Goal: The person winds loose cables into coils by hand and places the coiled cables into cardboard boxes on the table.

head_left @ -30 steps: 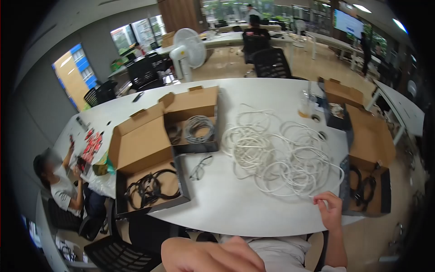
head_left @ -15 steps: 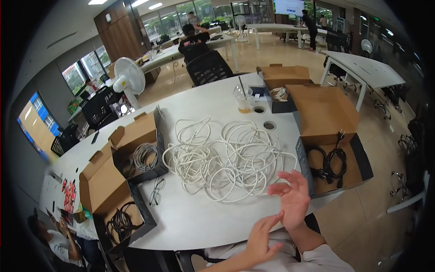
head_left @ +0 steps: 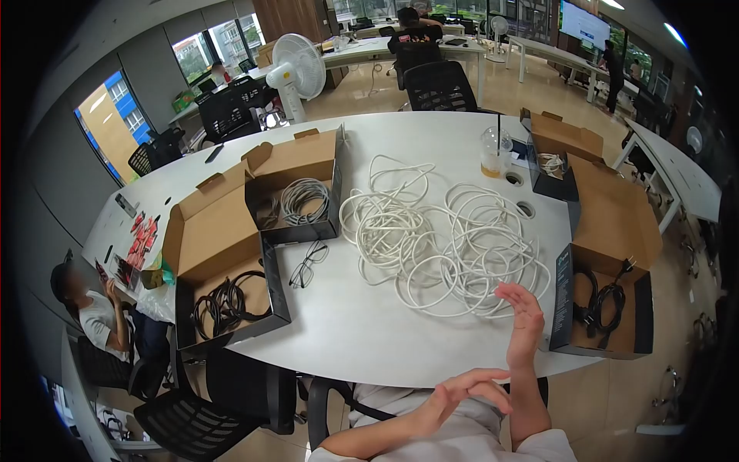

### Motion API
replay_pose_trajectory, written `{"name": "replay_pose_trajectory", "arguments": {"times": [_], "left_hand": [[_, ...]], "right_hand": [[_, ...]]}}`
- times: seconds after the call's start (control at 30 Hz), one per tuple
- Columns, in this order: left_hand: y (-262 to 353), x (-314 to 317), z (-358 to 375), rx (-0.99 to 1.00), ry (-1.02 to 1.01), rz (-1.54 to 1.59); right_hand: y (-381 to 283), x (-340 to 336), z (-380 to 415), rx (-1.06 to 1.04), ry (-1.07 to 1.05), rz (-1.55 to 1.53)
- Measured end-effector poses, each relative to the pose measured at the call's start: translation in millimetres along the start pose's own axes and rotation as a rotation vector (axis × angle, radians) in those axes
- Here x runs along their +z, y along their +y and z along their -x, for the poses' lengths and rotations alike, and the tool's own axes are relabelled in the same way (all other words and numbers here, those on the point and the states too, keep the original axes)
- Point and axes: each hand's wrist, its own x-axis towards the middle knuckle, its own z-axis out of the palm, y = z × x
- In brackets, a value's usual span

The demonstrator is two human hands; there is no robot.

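Observation:
My right hand (head_left: 525,327) is raised near the table's front edge, fingers stretched and palm bare. Lower down and to its left, over my lap, my left hand (head_left: 466,391) is held out with loosely extended fingers and nothing in it. Just beyond the right hand, white cable lies across the tabletop in two loose tangles: a denser left heap (head_left: 392,231) and a looser right heap (head_left: 489,254). To the right, an open cardboard box (head_left: 643,308) contains black power cords (head_left: 610,308), one with its plug upward.
At left, one open box (head_left: 231,335) holds black cables (head_left: 227,304); another (head_left: 312,231) holds coiled grey cable (head_left: 305,202). Folded glasses (head_left: 308,264) lie beside them. A plastic cup (head_left: 495,158) stands at the back. A seated person (head_left: 108,323) is at far left.
My view has turned left, so the table appears shifted rightward. My hands, touching or overlapping before, are now farther apart, and the right palm has turned more sideways.

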Motion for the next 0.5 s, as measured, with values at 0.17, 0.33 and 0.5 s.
{"name": "replay_pose_trajectory", "arguments": {"times": [0.17,0.33,0.5], "left_hand": [[-8.9,-1.0,-15.3,0.345,0.077,-0.938],[-63.0,-27.6,-10.9,0.194,0.169,-1.263],[-50.7,-21.3,-0.9,-0.076,0.214,0.219]], "right_hand": [[-4.1,22.5,25.9,0.081,-0.141,-0.436],[-45.7,31.7,20.3,0.024,-0.007,-0.597],[-67.4,35.1,47.3,-0.405,-0.176,-0.040]]}}
